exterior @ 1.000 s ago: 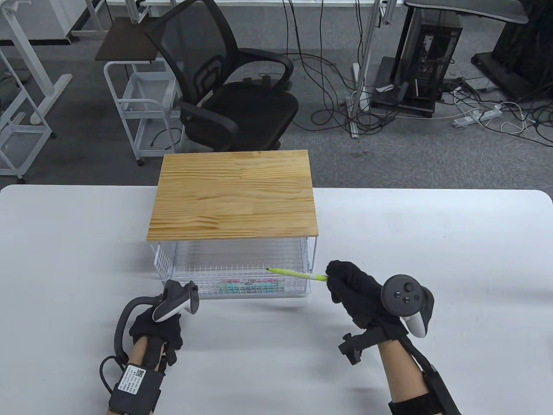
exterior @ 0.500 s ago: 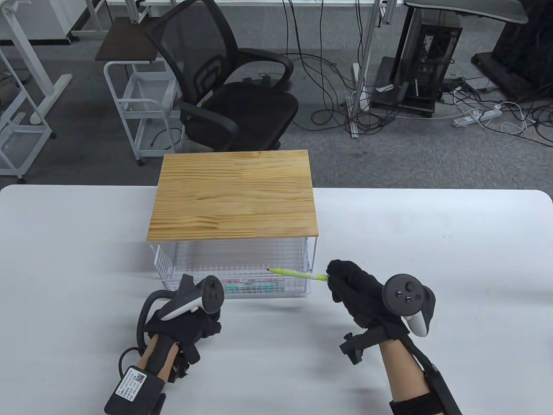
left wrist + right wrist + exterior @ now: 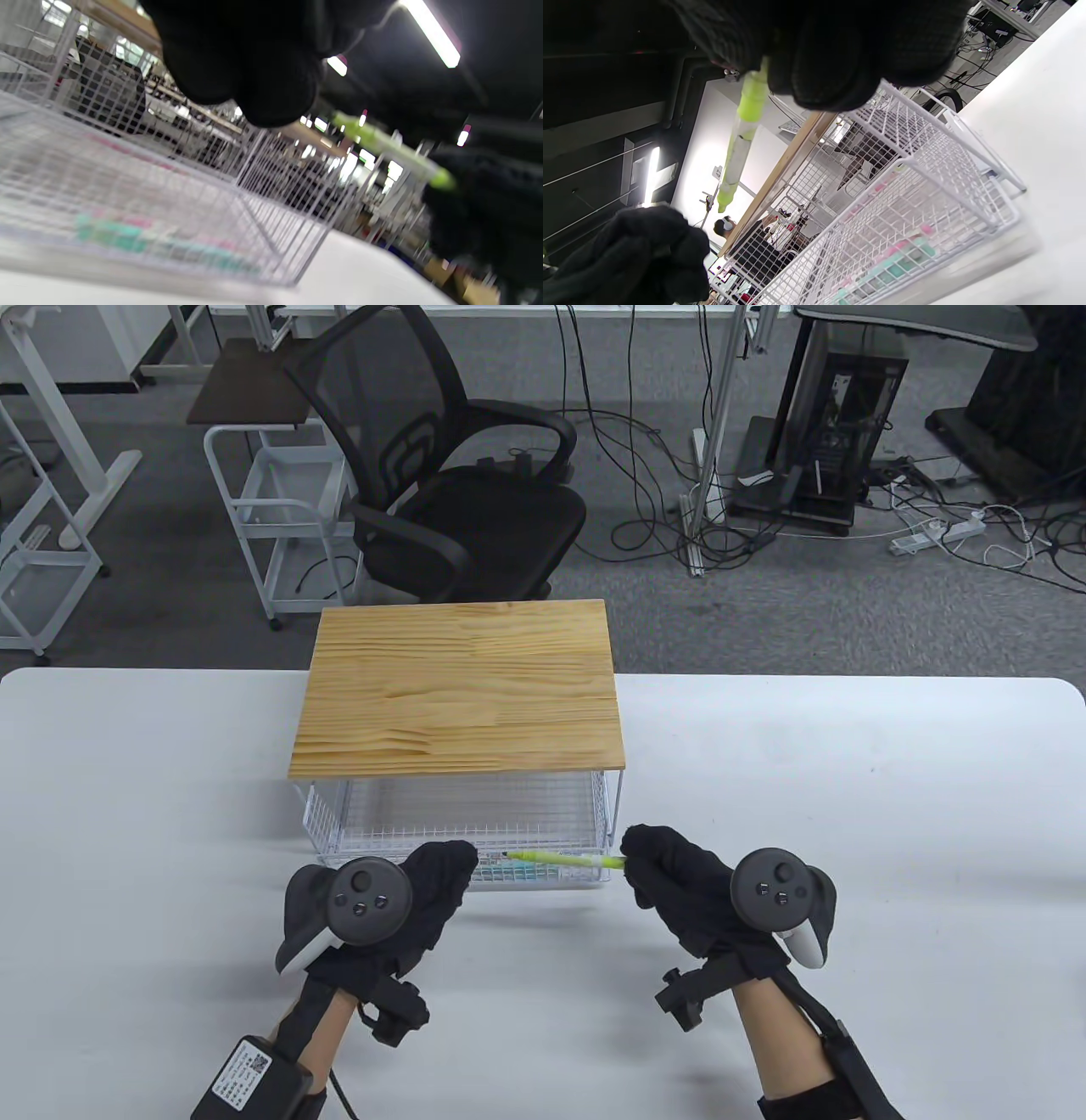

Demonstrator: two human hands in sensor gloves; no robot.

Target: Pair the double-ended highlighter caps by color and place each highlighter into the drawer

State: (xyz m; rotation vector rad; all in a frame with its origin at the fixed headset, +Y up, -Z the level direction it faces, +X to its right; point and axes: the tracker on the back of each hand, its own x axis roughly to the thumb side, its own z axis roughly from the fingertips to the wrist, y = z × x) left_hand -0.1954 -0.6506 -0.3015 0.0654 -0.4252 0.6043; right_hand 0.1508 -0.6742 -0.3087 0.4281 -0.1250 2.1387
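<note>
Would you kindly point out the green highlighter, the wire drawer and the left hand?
green highlighter (image 3: 564,860), table view, mid barrel.
wire drawer (image 3: 327,836), table view, left side wall.
left hand (image 3: 424,891), table view, gloved back of the hand.

Two gloved hands low in the frame, forearms entering from the bottom edge. Left hand (image 3: 399,899) left of centre, tracker uppermost, fingers (image 3: 445,861) reaching up-right. Right hand (image 3: 687,882) right of centre, fingers (image 3: 640,848) curled in a pinch, pointing left.
</note>
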